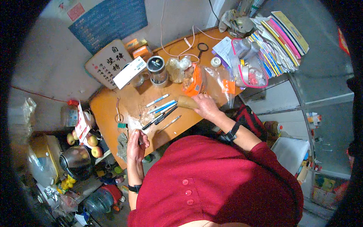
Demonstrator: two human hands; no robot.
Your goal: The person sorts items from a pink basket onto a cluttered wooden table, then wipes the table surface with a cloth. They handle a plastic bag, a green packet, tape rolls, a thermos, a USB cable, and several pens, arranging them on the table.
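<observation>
My right hand (206,106) grips a brown tube (187,102), perhaps cardboard or bamboo, lying tilted over the wooden desk (109,109). Left of the tube's end, several pens and markers (162,108) lie side by side, with a thin pen (169,124) apart from them, nearer the front edge. My left hand (137,144) is raised over the desk's front left part, fingers curled; whether anything sits in them is unclear. Beside it are a grey cloth (122,146) and a small green piece (122,125). An orange plastic bag (194,81) stands just behind the tube.
At the back are a lidded jar (156,71), a white box (130,73), a lettered plaque (106,63) and a magnifying glass (202,47). A pink-edged clear bag (249,71) and stacked books (279,45) occupy the right. Apples (96,151) and an electric kettle (75,160) stand left of the desk.
</observation>
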